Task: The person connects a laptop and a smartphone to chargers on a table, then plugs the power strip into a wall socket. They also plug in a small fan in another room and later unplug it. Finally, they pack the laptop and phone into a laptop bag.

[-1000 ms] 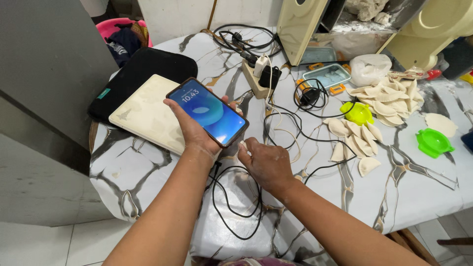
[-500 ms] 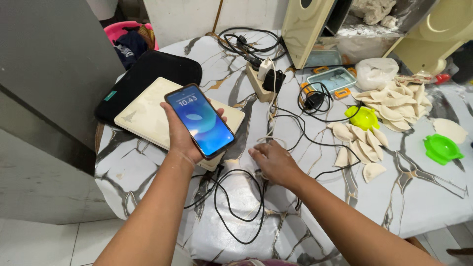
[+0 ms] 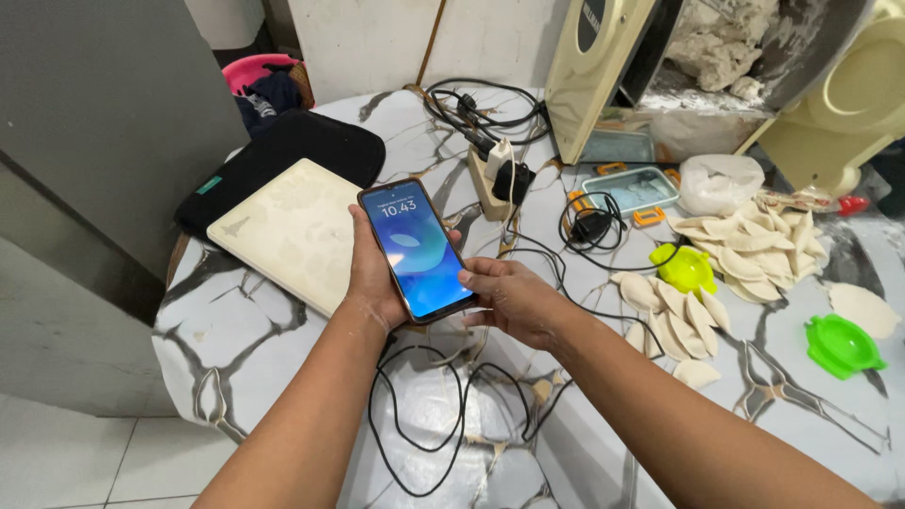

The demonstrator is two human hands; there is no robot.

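Head view. A smartphone [image 3: 418,249] with a lit blue screen is being held above the marble-patterned table [image 3: 236,330], just in front of a cream closed laptop [image 3: 292,231] lying on a black sleeve [image 3: 283,155].

The phone is being gripped by the left hand [image 3: 372,273] from beneath and behind; its fingers are being wrapped round the left edge and back, with the thumb lying along that edge. The phone's long axis is being kept running from upper left, away from the person, to lower right, towards the person, screen facing up.

The right hand [image 3: 514,300] is being held at the phone's lower right edge, thumb tip touching the side near the bottom corner, remaining fingers curled loosely under; whether anything is being pinched in them cannot be told.

A black cable [image 3: 415,443] is being left looped on the table directly below both hands. Left hand nearer along the whole length; right only at the near end.
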